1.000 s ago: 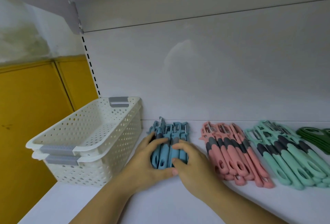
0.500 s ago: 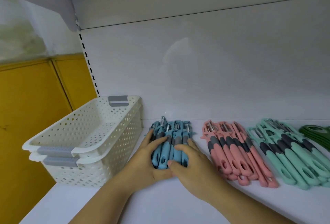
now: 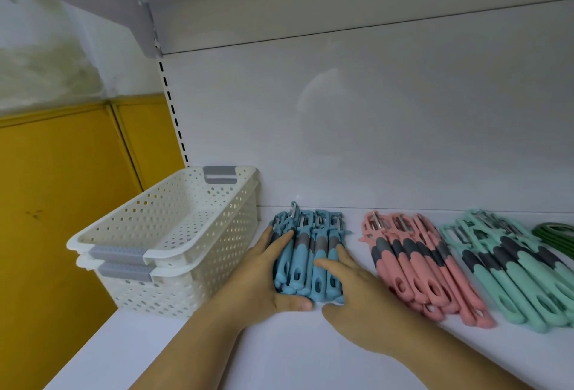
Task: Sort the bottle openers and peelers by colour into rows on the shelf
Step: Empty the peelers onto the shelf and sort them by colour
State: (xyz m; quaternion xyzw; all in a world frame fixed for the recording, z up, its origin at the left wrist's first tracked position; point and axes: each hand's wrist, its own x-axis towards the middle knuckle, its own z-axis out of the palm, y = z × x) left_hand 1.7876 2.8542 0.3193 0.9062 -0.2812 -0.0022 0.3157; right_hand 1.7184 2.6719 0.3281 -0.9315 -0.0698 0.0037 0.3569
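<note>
The blue peelers (image 3: pixel 302 265) look matt plastic with shiny metal blades (image 3: pixel 293 210); the perforated basket (image 3: pixel 202 278) is smooth white plastic.

— What's cut off?
— At three o'clock, the dark green plastic tools (image 3: pixel 556 234) run past the edge (too little shows to name them).
— And hidden?
— The left hand (image 3: pixel 257 278) and right hand (image 3: pixel 360 293) cover the sides of the blue, grey-banded plastic peelers (image 3: pixel 310 262).

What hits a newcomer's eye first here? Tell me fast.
The blue peelers sit in the middle of the shelf, pressed together between the left hand and the right hand. To their right lie coloured rows: pink peelers, mint peelers, then dark green ones at the edge. Two stacked white baskets stand on the left.
</note>
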